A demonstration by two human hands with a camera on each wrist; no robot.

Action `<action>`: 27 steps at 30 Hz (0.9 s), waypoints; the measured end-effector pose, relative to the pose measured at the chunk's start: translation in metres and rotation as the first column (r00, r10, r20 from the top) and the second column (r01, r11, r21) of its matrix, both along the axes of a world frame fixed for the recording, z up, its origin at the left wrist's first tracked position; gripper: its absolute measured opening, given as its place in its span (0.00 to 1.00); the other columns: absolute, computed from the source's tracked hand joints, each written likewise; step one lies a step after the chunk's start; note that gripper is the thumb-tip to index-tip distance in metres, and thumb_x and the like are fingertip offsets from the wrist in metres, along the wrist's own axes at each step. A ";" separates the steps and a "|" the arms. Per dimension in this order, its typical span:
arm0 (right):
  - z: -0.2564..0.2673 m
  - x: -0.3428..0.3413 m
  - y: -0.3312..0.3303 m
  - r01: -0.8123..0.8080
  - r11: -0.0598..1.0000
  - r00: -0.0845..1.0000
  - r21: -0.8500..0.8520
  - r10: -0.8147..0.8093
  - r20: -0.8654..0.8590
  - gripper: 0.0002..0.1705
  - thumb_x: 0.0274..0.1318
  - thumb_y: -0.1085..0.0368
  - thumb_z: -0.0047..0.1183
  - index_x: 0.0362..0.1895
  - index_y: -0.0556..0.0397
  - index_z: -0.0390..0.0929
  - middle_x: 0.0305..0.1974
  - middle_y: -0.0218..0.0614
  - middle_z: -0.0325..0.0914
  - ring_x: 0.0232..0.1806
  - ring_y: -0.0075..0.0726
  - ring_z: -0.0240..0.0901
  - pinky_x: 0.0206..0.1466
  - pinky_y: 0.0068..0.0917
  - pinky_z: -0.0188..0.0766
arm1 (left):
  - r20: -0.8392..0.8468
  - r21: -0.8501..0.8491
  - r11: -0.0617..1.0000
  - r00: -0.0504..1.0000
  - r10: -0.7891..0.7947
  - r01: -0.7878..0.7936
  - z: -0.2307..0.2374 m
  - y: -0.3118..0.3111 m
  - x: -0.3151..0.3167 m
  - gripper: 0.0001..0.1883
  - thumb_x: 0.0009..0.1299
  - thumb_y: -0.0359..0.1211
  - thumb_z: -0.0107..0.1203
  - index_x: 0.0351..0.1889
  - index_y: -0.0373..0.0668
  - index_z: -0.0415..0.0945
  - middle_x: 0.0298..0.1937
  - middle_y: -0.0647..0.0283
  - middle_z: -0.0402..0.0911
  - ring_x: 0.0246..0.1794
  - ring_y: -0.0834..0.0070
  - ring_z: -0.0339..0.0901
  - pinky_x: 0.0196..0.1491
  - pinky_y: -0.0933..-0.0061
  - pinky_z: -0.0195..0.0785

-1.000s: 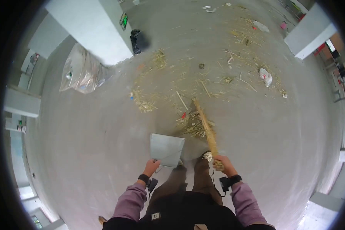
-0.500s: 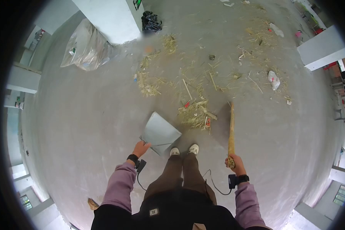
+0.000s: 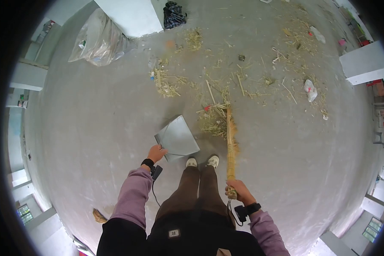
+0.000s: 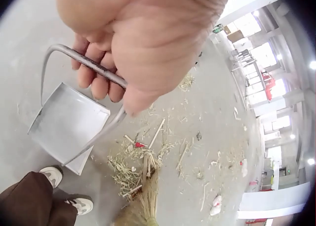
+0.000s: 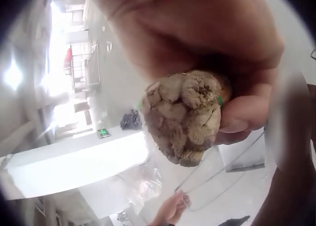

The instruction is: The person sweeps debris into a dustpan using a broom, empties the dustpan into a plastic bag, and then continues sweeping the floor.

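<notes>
My left hand (image 3: pixel 157 153) grips the metal handle (image 4: pixel 89 63) of a grey dustpan (image 3: pixel 180 138), its fingers curled round the bar in the left wrist view. The pan is just in front of the shoes, left of a pile of straw (image 3: pixel 212 127). With my right hand (image 3: pixel 240 190) I hold a straw broom (image 3: pixel 231 158) by its butt end. Its thick, bundled end (image 5: pixel 182 115) fills the middle of the right wrist view. The broom's far end (image 4: pixel 148 196) overlaps the right side of the pile, where a red scrap (image 4: pixel 140 145) and some sticks lie.
More straw (image 3: pixel 164 83) and litter are strewn ahead across the concrete floor. A clear plastic sack (image 3: pixel 100 42) stands by a white pillar (image 3: pixel 134 17), with a black bag (image 3: pixel 174 16) beside it. A white plastic bag (image 3: pixel 310 90) lies to the right.
The broom swung out to the right, then came back left over the pile's right side. The dustpan has turned in my left hand and moved forward. The head view has shifted.
</notes>
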State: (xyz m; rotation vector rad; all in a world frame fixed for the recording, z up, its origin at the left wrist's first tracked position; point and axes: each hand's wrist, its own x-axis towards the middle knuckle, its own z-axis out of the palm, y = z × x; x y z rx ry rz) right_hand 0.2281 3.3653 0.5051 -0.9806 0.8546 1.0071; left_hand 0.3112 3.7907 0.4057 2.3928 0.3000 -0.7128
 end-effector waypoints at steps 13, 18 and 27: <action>0.049 0.043 -0.079 -0.246 0.889 0.936 -0.386 0.321 0.143 0.10 0.44 0.67 0.52 0.29 0.59 0.67 0.20 0.36 0.70 0.17 0.30 0.71 0.16 0.25 0.68 | -0.072 -0.095 0.987 0.990 0.123 -0.129 -0.007 0.018 -0.013 0.22 0.54 0.44 0.55 0.33 0.32 0.76 0.35 0.43 0.77 0.38 0.51 0.74 0.42 0.62 0.67; 0.001 0.104 -0.051 -0.295 0.867 0.900 -0.400 0.393 0.187 0.10 0.45 0.67 0.51 0.30 0.59 0.67 0.20 0.35 0.70 0.17 0.29 0.70 0.16 0.27 0.68 | -0.039 -0.143 0.977 0.988 0.152 -0.156 -0.020 0.027 -0.020 0.22 0.54 0.45 0.55 0.31 0.31 0.76 0.34 0.43 0.77 0.37 0.50 0.74 0.41 0.62 0.67; -0.035 0.076 -0.058 -0.584 0.154 0.439 -0.797 0.886 -0.151 0.17 0.41 0.65 0.51 0.37 0.61 0.65 0.24 0.48 0.75 0.24 0.47 0.76 0.27 0.39 0.72 | -0.062 -0.064 0.989 0.990 0.127 -0.131 -0.017 0.027 -0.021 0.22 0.53 0.45 0.54 0.30 0.30 0.75 0.31 0.42 0.76 0.36 0.49 0.74 0.40 0.60 0.66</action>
